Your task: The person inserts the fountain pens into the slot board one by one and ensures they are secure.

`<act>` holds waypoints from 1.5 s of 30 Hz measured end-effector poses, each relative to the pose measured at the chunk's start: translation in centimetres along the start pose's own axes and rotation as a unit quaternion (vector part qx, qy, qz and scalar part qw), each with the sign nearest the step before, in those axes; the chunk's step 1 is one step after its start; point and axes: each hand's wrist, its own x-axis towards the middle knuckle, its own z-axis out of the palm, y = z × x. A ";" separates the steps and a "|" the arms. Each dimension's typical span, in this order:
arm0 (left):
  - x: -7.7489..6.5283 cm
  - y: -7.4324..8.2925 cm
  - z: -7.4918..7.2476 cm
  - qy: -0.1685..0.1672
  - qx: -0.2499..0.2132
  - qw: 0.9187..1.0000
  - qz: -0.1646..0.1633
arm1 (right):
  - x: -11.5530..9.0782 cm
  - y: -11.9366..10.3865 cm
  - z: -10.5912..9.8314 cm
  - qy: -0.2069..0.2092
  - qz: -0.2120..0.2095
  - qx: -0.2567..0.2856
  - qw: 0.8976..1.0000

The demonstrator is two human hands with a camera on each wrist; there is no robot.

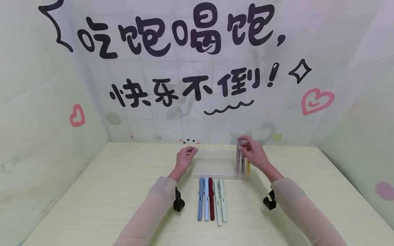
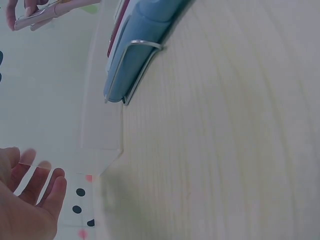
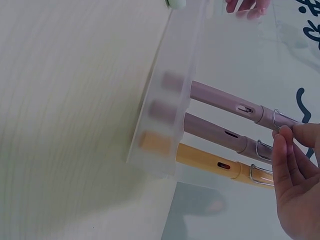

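Observation:
My right hand pinches the cap end of a mauve pen between thumb and fingers. That pen stands with its lower end behind the front strip of a clear plastic pen rack. Beside it in the rack are a second mauve pen and a yellow pen, both upright. At the rack's upper left corner, my left hand holds the edge. Some left fingers show through the clear sheet in the left wrist view.
In front of the rack, a blue pen, a light blue pen, a dark red pen and two pale green pens lie side by side on the wooden table. A printed wall covering stands behind.

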 end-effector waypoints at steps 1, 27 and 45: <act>0.0 0.0 0.0 -0.001 0.000 1.000 0.000 | 0.0 0.0 0.0 0.000 -0.001 0.000 1.000; -0.1 -0.1 0.0 -0.003 0.001 1.000 -0.003 | 0.2 0.6 0.1 0.009 -0.033 -0.099 0.994; 0.2 -0.2 0.1 -0.001 0.005 1.000 -0.002 | 0.4 0.5 0.3 -0.011 0.003 -0.119 0.993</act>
